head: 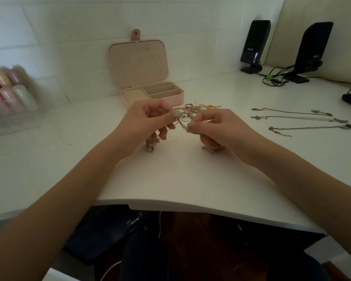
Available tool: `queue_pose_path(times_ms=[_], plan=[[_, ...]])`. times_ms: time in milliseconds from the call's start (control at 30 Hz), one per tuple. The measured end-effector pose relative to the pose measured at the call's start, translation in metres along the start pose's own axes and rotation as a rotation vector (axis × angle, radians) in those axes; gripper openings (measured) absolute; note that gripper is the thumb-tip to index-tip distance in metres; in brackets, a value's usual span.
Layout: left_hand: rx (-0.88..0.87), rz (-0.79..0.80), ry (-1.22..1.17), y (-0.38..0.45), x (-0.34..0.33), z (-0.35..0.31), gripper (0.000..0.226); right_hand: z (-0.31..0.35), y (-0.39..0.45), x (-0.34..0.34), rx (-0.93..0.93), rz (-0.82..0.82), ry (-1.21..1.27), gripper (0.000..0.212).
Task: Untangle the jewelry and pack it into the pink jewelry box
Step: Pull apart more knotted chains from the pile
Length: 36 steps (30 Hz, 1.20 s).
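Observation:
Above the white desk, my left hand (148, 120) and my right hand (217, 128) both pinch a tangled chain (181, 125) that runs between them. Loose ends of the tangled chain hang to the desk under each hand. Behind my hands lies a small pile of rings and gold pieces (195, 109). The pink jewelry box (166, 98) stands open at the back, lid up, its compartments looking empty. Three straightened necklaces (300, 120) lie side by side to the right.
Two black speakers (255, 43) with tangled cables (276, 78) stand at the back right. A clear case of coloured bottles (8, 90) sits blurred at the left. The desk's front edge (170, 207) curves just below my forearms.

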<state>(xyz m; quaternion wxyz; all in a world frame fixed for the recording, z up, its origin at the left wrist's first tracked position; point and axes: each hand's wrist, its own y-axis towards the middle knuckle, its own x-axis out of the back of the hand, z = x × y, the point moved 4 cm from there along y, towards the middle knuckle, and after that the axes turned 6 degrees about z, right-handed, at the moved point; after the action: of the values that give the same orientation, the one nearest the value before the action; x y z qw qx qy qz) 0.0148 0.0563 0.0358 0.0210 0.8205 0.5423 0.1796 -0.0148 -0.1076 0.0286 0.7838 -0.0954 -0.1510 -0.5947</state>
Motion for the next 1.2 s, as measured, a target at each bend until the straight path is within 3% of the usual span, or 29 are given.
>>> queue_pose_path(times_ms=[167,267,400,500,667,733,1033,1200], plan=[[0.002,-0.001,0.047,-0.002,-0.001,-0.001,0.023,0.002,0.0,-0.003,0.147,-0.085,-0.197,0.014],[0.013,-0.021,0.084,-0.001,-0.001,0.002,0.017,0.004,0.001,-0.009,0.189,-0.095,-0.16,0.022],[0.034,-0.034,0.054,0.001,-0.002,0.005,0.018,0.005,0.005,-0.016,0.212,-0.12,-0.119,0.011],[0.042,-0.078,0.073,0.001,-0.001,0.002,0.018,0.005,0.006,-0.011,0.156,-0.093,0.072,0.007],[0.027,-0.151,0.06,0.0,0.003,0.002,0.021,0.009,0.002,-0.001,0.023,0.062,0.662,0.023],[0.039,-0.165,0.085,0.0,0.004,0.004,0.02,0.012,-0.001,0.001,-0.007,0.075,0.725,0.02],[0.12,-0.337,0.027,0.0,0.02,0.008,0.029,0.006,-0.003,0.022,-0.069,0.005,0.42,0.015],[0.129,-0.315,0.02,0.0,0.019,0.007,0.031,0.0,0.0,0.037,-0.084,-0.199,0.295,0.021]])
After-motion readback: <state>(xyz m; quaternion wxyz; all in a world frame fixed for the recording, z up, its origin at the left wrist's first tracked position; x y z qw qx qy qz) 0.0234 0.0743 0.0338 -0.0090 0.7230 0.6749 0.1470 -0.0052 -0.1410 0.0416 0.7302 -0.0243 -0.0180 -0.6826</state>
